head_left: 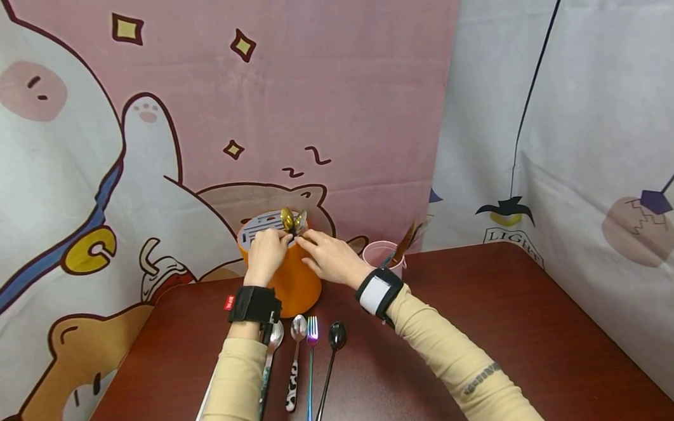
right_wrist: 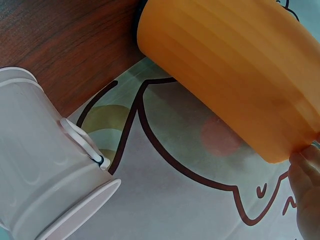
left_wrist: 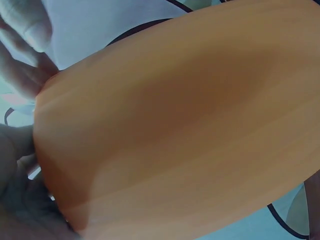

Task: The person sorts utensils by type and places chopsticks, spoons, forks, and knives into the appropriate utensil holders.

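Note:
An orange utensil holder [head_left: 292, 283] with a grey slotted top [head_left: 260, 226] stands at the back of the table. A gold spoon [head_left: 287, 219] and a silver spoon [head_left: 301, 221] rise bowl-up, close together, at its front right edge. My left hand [head_left: 267, 255] pinches at the gold spoon from the left, its fingers bent. From the right, my right hand [head_left: 332, 256] pinches at the silver spoon, thumb pointing down in front of the holder. Both fingertips nearly meet, and they hide the spoons' handles. In the right wrist view, the right fingers [right_wrist: 306, 182] touch the holder's rim.
A pink bucket [head_left: 380, 251] holding brown and other utensils stands right of the holder. In front lie a silver spoon with a patterned handle [head_left: 265, 373], a cow-print spoon [head_left: 292, 381], a rainbow fork [head_left: 311, 371] and a black spoon [head_left: 336, 336]. A printed cloth hangs behind.

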{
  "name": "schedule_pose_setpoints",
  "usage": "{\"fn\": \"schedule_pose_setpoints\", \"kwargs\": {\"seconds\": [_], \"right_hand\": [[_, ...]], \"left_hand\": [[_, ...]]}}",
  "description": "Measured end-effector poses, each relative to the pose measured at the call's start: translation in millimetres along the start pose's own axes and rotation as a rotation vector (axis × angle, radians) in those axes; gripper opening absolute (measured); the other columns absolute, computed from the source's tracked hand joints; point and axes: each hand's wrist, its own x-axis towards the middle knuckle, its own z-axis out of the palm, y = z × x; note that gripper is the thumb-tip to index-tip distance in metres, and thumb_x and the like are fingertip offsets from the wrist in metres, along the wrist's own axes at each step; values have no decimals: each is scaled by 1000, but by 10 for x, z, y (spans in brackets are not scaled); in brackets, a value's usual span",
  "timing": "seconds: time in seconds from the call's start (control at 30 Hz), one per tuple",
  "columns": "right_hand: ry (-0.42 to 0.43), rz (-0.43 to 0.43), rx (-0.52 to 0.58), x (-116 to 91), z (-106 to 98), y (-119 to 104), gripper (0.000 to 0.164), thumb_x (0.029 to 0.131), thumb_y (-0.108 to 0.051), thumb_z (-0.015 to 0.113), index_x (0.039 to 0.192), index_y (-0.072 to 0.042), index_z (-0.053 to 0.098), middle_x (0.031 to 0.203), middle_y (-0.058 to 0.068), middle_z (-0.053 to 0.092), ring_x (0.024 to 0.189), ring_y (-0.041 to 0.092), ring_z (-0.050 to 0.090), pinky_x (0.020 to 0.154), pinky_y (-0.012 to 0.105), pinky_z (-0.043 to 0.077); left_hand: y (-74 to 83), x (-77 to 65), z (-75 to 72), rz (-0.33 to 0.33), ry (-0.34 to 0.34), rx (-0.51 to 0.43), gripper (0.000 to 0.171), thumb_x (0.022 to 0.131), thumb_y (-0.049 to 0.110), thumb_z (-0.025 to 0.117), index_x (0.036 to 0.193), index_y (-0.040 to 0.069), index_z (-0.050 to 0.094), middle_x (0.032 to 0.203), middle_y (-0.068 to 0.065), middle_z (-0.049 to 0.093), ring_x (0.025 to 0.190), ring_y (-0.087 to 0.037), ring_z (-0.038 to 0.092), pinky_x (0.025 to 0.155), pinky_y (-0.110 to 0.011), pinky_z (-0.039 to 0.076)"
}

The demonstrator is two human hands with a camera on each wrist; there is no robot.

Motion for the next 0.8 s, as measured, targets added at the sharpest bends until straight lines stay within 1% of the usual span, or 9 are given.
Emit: {"fn": "schedule_pose_setpoints", "kwargs": {"seconds": [0.13,0.3,0.43,0.47,0.53,0.63,0.67,0.7,0.8], "right_hand": [[4,5,1,-7,11,3,45,94,-28,58,135,-9,52,129,9,55,111,20,59,92,31,51],[8,6,-4,-11,26,12,45,94,-27,58,135,-9,52,129,10,55,112,21,59,92,31,51],[14,5,-4,-13,21,15,45,94,-27,58,135,-8,52,129,10,55,112,21,59,92,32,51],[16,4,-4,-13,18,15,45,94,-26,59,134,-8,53,128,10,55,112,21,59,92,32,51],[18,5,-5,-12,13,14,45,94,-26,59,134,-8,53,129,10,55,112,21,59,92,32,51],[13,7,-10,-5,9,11,45,94,-27,58,135,-8,52,130,10,55,113,21,59,92,32,51],[12,6,-11,-1,10,10,45,94,-27,58,135,-8,52,130,10,54,113,21,59,92,32,51],[13,4,-13,1,10,9,45,94,-27,58,135,-8,52,130,10,54,114,21,58,93,32,51],[18,-2,-14,9,11,9,45,94,-27,58,135,-8,52,130,10,54,116,22,58,94,32,50]], "left_hand": [[10,-26,-12,15,-10,-6,26,97,19,54,106,2,72,80,-16,69,51,-17,49,48,-24,33],[12,-105,-29,67,29,0,24,96,16,55,107,2,71,92,-18,71,56,-20,57,50,-26,39],[-7,-180,-11,143,110,5,23,95,15,57,106,1,70,98,-18,72,65,-26,64,54,-33,47],[-15,-198,0,164,139,12,22,95,15,57,106,2,71,99,-18,72,71,-28,66,58,-35,49],[-26,-247,17,205,200,16,21,94,15,58,106,2,70,102,-17,71,81,-31,66,64,-40,52],[-39,-339,31,259,285,16,20,92,15,61,107,3,69,106,-16,70,90,-34,64,68,-43,52],[-42,-370,34,272,311,18,21,92,15,62,108,4,69,107,-16,69,91,-35,64,69,-43,52],[-39,-407,33,286,333,16,21,91,15,63,108,4,69,107,-16,69,90,-35,64,67,-43,52],[-19,-518,31,314,376,22,22,89,14,65,108,4,69,105,-15,69,88,-34,64,66,-43,53]]}}
